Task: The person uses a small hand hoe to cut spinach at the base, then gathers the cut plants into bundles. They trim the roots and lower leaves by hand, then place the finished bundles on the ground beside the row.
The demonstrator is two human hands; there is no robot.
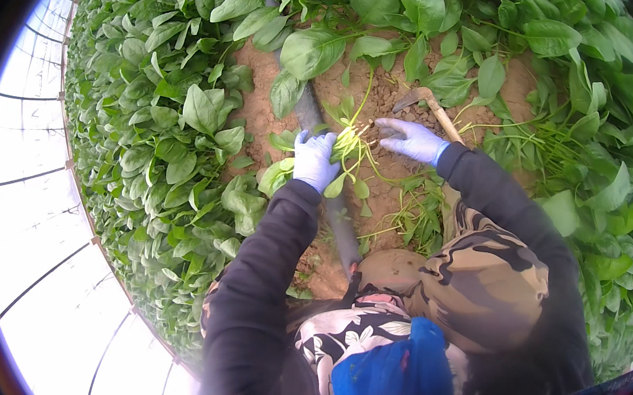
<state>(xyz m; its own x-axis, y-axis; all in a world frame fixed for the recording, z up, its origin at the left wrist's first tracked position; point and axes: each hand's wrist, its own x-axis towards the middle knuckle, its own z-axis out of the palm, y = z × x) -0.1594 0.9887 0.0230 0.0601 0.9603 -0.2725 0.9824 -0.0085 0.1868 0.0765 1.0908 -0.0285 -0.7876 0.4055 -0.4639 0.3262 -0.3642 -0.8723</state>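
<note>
My left hand (pixel 315 160), in a pale purple glove, is closed around a bunch of leafy greens that look like spinach (pixel 348 141). The pale cut stem ends point up and right, and leaves hang out below the fist. To the right, my right hand (pixel 410 140), gloved the same way, has its fingers extended and apart with nothing between them. Its fingertips are a short way from the stem ends. Just beyond that hand a sickle (pixel 436 111) with a wooden handle lies on the soil, its curved blade pointing left.
A dark hose (pixel 309 108) runs along the bare soil (pixel 255 117) beneath my left hand. Dense spinach plants (pixel 158 119) grow on the left, at the top and on the right. Loose greens (pixel 420 213) lie by my knee. A translucent greenhouse wall (pixel 25 198) curves along the left.
</note>
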